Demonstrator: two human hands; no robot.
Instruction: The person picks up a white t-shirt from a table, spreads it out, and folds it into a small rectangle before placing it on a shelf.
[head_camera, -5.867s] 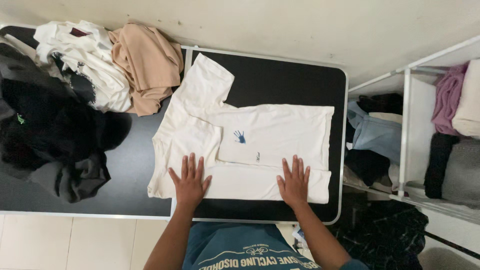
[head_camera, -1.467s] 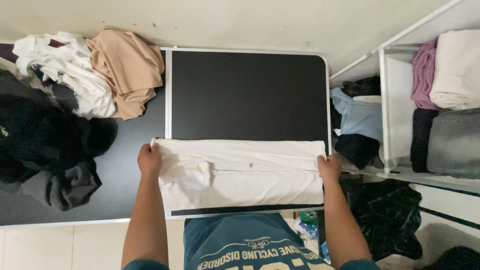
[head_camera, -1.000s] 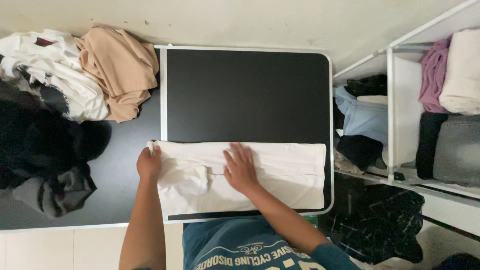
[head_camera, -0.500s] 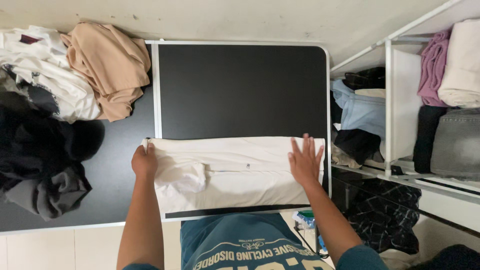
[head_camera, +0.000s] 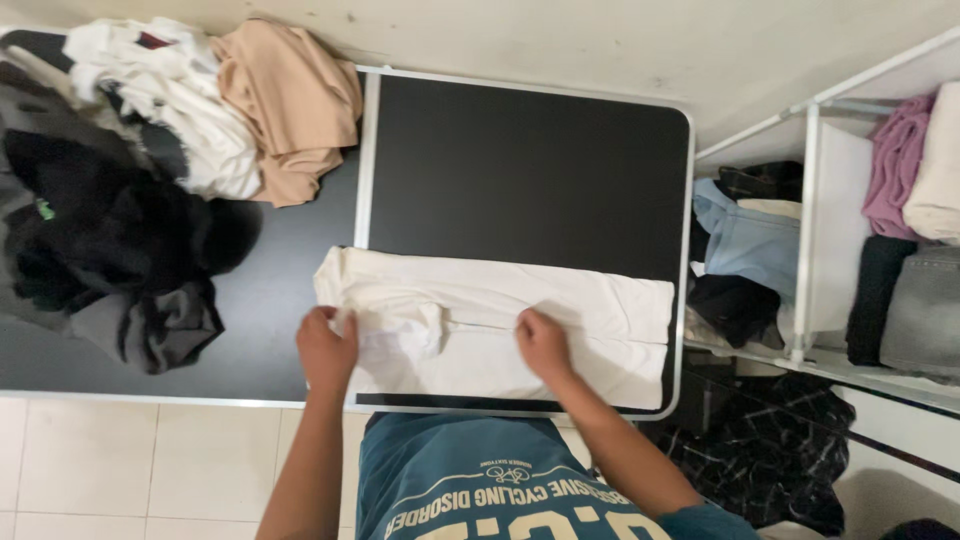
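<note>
At the near edge of the black folding table (head_camera: 520, 170), the left hand (head_camera: 326, 350) pinches the left end of the cream cotton T-shirt folded into a long strip (head_camera: 590, 320), fingers curled on the cloth. The right hand (head_camera: 543, 343) grips a fold at the strip's middle. Far left lie a dark clothes heap (head_camera: 100, 240), a white printed garment (head_camera: 190, 110) and a tan crumpled top (head_camera: 290, 100); right stands a white wire rack (head_camera: 810, 230).

No packages, signs or screens anywhere here, and no label shows on any of the clothes that I can make out.
</note>
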